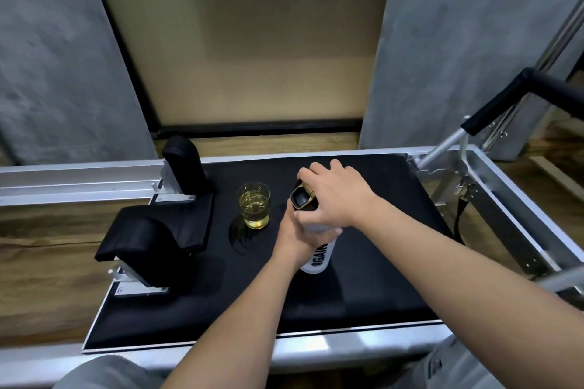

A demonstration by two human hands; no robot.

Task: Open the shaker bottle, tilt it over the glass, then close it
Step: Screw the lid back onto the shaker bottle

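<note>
The left hand (292, 241) clamps the shaker bottle (316, 257) upright, steadying it right of the glass (254, 205), while the right hand (331, 194) closes over its lid (301, 199).

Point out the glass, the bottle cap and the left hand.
glass (254, 205): head view, on its side wall.
cap (301, 199): head view, on its black flip top.
left hand (295, 238): head view, on its back, around the bottle.

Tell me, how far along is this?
The glass already holds yellowish liquid. Now the left hand grips the upright bottle while the right hand works its cap. Whether opening or closing, I cannot tell; no tilting now.
</note>
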